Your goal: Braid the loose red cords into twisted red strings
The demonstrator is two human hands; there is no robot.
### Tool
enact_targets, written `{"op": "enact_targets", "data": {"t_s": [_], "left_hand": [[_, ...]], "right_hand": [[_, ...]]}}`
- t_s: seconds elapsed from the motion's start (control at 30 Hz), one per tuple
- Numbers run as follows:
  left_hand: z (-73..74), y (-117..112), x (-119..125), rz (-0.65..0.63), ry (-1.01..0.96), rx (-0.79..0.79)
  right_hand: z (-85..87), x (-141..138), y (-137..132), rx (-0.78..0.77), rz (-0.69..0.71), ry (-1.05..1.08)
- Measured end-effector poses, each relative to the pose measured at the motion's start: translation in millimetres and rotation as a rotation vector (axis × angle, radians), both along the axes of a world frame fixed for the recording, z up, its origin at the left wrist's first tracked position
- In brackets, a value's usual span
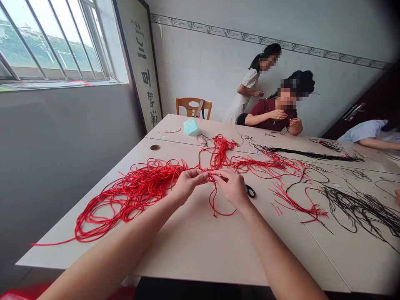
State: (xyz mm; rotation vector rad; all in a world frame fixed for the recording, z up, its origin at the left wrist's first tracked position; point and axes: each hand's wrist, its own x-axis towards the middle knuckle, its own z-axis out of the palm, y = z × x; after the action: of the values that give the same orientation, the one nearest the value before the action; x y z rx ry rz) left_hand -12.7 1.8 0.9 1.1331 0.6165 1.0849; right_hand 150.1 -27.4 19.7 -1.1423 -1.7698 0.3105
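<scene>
Red cord (146,187) is pinched by the nearly closed left hand (187,185) and right hand (229,187), scissors (250,191) beside the right hand showing only handles.

The red cord (150,183) was of glossy, smooth fibre; the table top (200,254) was matt and pale; at twelve o'clock stood a chair (193,101) of varnished wood.

Bare forearms (106,254) angled inward, left hand (187,185), right hand (230,187), both pinching, almost touching
</scene>
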Motion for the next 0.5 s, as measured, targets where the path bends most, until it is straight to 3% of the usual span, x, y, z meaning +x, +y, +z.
{"op": "enact_targets", "data": {"t_s": [0.23,0.5], "left_hand": [[-1.0,2.0,-0.2,-0.007,-0.013,-0.015],[-1.1,1.3,-0.6,-0.006,-0.027,-0.018]], "right_hand": [[-2.8,0.9,2.2,-0.148,0.033,0.168],[-7.4,4.9,7.5,-0.186,-0.014,0.196]]}}
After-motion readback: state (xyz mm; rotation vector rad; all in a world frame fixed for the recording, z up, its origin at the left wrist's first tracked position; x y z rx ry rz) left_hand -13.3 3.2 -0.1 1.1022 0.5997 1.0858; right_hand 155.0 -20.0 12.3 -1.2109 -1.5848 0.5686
